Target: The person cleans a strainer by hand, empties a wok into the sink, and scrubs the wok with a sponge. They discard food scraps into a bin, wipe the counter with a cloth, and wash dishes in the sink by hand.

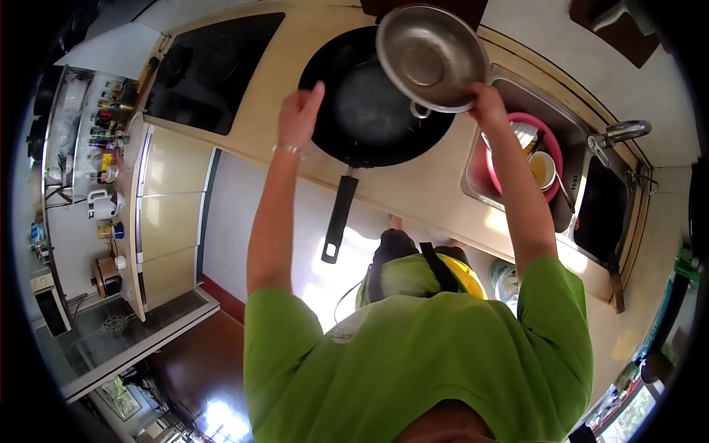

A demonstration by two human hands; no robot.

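Right hand [487, 105] gripped strainer [425, 66] by rim, upper right of centre, overlapping pan [369, 140]. Left hand [298, 118] was near pan's left edge, grip unclear. Pan sat upper centre.

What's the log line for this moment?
right hand: gripping metal colander by rim | left hand: near black pan | pink basin: in sink

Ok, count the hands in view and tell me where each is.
2: the left hand beside the wok's left edge, and the right hand gripping the metal strainer by its rim.
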